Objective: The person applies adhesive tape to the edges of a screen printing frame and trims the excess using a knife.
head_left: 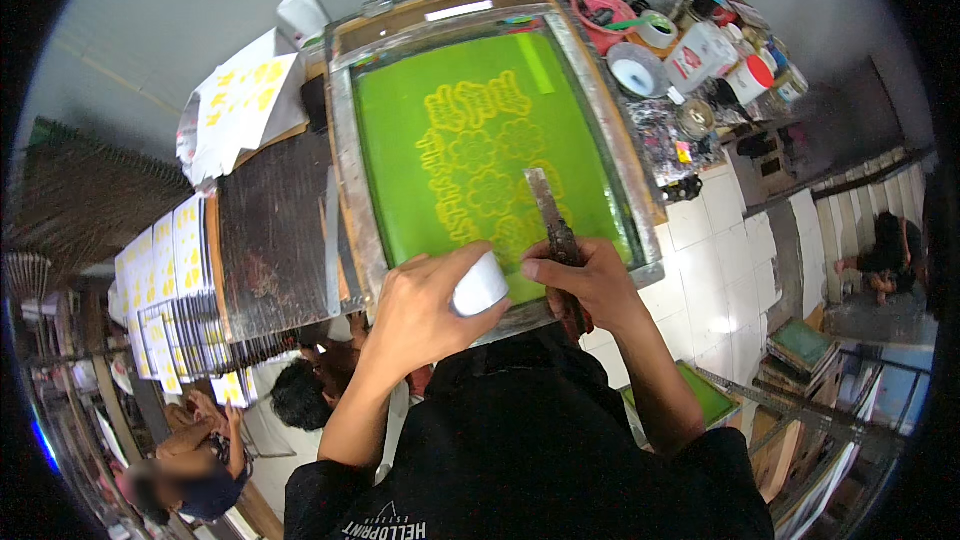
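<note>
My left hand (425, 302) is closed around a small white cylinder (481, 286), a cup or roll whose far side I cannot see. In my right hand (590, 285) is a stained scraper (546, 202) with a dark, crusted handle, its flat pale blade pointing up and away. Both hands hover over the near part of a screen-printing frame (352, 170). Its green mesh (395, 135) carries yellow outlines of flowers and lettering. The scraper hides part of the pattern, and my hands cover part of the frame's near edge.
Left of the frame lie a dark board (270, 230), a metal ruler (332, 240) and printed sheets (240, 100). A cluttered side table at right bears a pink basin (601, 10) and a red-lidded jar (750, 78). Other people (185, 480) sit at lower left and far right.
</note>
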Available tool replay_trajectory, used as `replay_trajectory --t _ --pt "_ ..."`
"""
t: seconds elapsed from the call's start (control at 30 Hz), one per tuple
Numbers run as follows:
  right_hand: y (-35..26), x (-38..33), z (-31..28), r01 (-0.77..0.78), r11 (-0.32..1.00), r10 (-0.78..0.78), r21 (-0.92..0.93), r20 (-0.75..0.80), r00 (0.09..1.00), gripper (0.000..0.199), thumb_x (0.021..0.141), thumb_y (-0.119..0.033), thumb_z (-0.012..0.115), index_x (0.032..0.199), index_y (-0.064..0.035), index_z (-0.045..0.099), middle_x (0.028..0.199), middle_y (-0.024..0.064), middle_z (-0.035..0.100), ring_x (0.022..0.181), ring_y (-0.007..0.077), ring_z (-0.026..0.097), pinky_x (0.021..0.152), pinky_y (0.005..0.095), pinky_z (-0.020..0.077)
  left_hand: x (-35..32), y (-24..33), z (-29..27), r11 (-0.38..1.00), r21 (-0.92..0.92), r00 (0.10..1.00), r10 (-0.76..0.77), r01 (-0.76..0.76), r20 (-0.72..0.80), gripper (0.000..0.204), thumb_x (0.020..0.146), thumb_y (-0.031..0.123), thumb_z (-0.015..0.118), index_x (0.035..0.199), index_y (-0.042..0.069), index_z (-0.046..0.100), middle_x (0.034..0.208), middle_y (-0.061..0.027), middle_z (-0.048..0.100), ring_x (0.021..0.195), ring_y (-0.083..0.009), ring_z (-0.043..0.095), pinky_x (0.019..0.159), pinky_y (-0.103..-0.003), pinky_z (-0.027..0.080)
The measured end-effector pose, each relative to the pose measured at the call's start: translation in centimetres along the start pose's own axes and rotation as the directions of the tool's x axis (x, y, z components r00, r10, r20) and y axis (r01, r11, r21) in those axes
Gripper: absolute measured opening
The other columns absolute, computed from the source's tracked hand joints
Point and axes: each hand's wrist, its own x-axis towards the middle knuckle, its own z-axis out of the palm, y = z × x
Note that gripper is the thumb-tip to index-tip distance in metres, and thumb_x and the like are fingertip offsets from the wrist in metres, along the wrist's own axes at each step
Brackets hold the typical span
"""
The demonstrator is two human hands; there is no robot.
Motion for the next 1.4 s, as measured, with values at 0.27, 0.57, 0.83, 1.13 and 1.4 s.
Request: replay_trajectory --t 0.27,0.57,0.83,1.13,1.4 --pt "0.0 0.9 -9.9 -0.002 0.971 -0.058 -0.237 -0.243 0.968 0.022 0.091 -0.021 0.078 0.088 -0.001 0.07 0.054 0.0028 0.057 0.04 0.0101 0.053 0.037 0.0252 0.0391 8.9 2.3 8.5 0.998 -0.024 0.948 -0.041 0.051 0.316 0.058 0.077 0.032 0.083 0.126 0.005 0.067 0.095 -0.026 0.073 0.089 -0.0426 0.073 0.082 -0.048 0.058" --pt "1.5 4.3 -15.6 -0.064 0.798 -0.2 -0.6 -0.363 0.91 0.03 0.083 -0.02 0.075 0.1 0.0054 0.072 0.084 0.0231 0.073 0.081 0.0347 0.073 0.074 0.044 0.0542 14.8 3.2 14.9 0.986 0.024 0.861 -0.157 0.166 0.484 0.058 0.078 0.034 0.08 0.123 0.0 0.065 0.097 -0.03 0.072 0.093 -0.0455 0.071 0.086 -0.05 0.057" --pt "2.0 4.2 -16.9 -0.036 0.849 -0.182 -0.528 -0.356 0.916 0.059 0.082 -0.03 0.083 0.121 0.0087 0.063 0.108 0.0275 0.072 0.105 0.0383 0.071 0.088 0.0422 0.0549 14.6 2.5 14.8 0.977 -0.037 0.862 -0.167 0.21 0.478 0.065 0.078 0.038 0.083 0.129 0.003 0.062 0.1 -0.028 0.073 0.095 -0.0422 0.072 0.086 -0.047 0.057" --pt "4.2 5.5 -16.4 -0.019 0.916 -0.153 -0.402 -0.392 0.907 0.033 0.084 -0.026 0.086 0.098 -0.0003 0.07 0.084 0.001 0.069 0.074 0.0088 0.057 0.067 0.0276 0.046 11.8 -1.5 6.3 0.92 -0.206 0.805 -0.165 0.334 0.57 0.053 0.089 0.03 0.078 0.131 0.005 0.06 0.083 -0.0127 0.071 0.075 -0.019 0.068 0.069 -0.034 0.052" --pt "4.7 5.5 -16.2 -0.108 0.931 -0.076 -0.348 -0.476 0.876 0.033 0.085 -0.036 0.085 0.079 -0.0138 0.061 0.059 -0.0089 0.045 0.046 0.0044 0.039 0.041 0.025 0.0315 1.0 -8.8 -10.4 0.946 0.096 0.783 -0.311 0.31 0.539 0.039 0.084 0.017 0.073 0.12 0.006 0.067 0.074 -0.0168 0.071 0.063 -0.0248 0.07 0.062 -0.038 0.053"
